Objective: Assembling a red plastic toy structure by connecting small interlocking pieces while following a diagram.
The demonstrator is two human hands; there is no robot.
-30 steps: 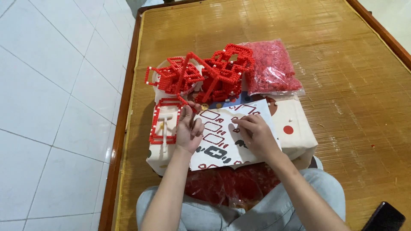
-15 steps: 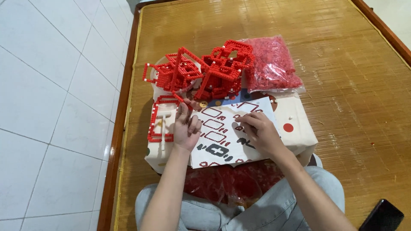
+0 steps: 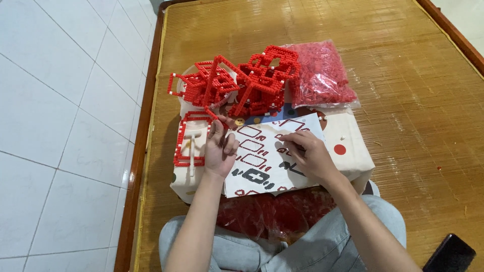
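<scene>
With the instruction sheet spread mid-frame so it stays readable, the right hand pins it flat, fingers together, while the left hand pinches a small red brick strip just below the finished red frames.

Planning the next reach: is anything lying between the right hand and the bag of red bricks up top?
Nothing visible blocks it. From the right hand, only flat instruction sheet and cushion lie before the bag of red bricks.
</scene>
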